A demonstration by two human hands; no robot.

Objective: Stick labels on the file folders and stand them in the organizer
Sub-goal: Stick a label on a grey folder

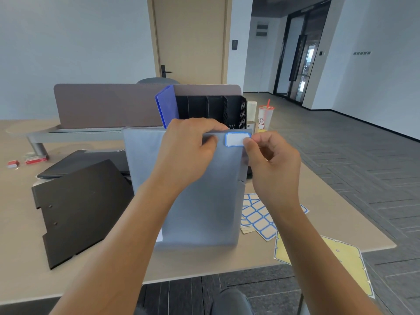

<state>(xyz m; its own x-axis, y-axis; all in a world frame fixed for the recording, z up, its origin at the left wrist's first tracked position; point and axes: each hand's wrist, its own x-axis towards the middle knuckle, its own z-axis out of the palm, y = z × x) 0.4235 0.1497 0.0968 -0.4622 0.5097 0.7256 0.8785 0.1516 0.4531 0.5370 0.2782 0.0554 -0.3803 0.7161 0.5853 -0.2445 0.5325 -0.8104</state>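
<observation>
A grey-blue file folder (pixel 204 201) stands tilted on the table in front of me. My left hand (pixel 188 151) grips its top edge, fingers curled over it. A white label with a blue border (pixel 236 139) lies at the folder's top right corner. My right hand (pixel 272 164) pinches the label's right end with thumb and forefinger. Behind the folder stands the black mesh organizer (pixel 213 110), and a blue folder (pixel 167 105) stands upright in its leftmost slot.
Two black folders (pixel 81 205) lie flat at the left. Sheets of blue-bordered labels (pixel 259 217) lie at the right, and a yellow sheet (pixel 341 264) hangs over the table's front corner. A drink cup (pixel 264 117) stands beside the organizer. A grey desk divider (pixel 109 105) stands behind.
</observation>
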